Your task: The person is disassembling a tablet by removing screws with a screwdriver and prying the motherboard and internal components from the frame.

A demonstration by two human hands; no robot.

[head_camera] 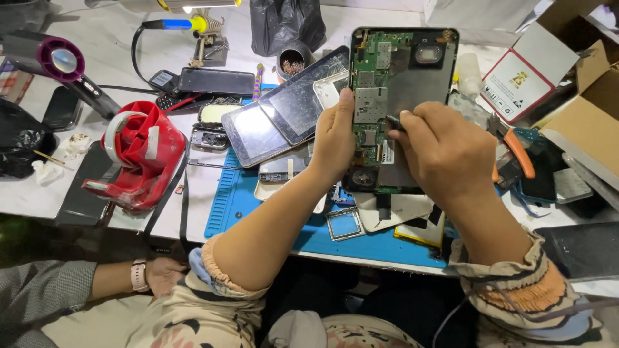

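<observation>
My left hand point(335, 138) grips the left edge of an opened tablet point(412, 71), held upright above the blue work mat point(222, 206). The tablet's back is off, showing a green circuit board point(369, 84) on the left and a grey metal shield on the right. My right hand point(448, 151) pinches a thin dark tool point(394, 122) whose tip touches the board near the tablet's middle. The lower part of the tablet is hidden behind both hands.
Cracked tablets point(284, 113) lie on the mat's left. A red tape dispenser point(138, 154), a purple hair dryer point(55, 61), a soldering iron point(184, 24), cardboard boxes point(583, 109) and orange-handled pliers point(519, 151) crowd the table. Another person's hand with a watch point(148, 276) rests at bottom left.
</observation>
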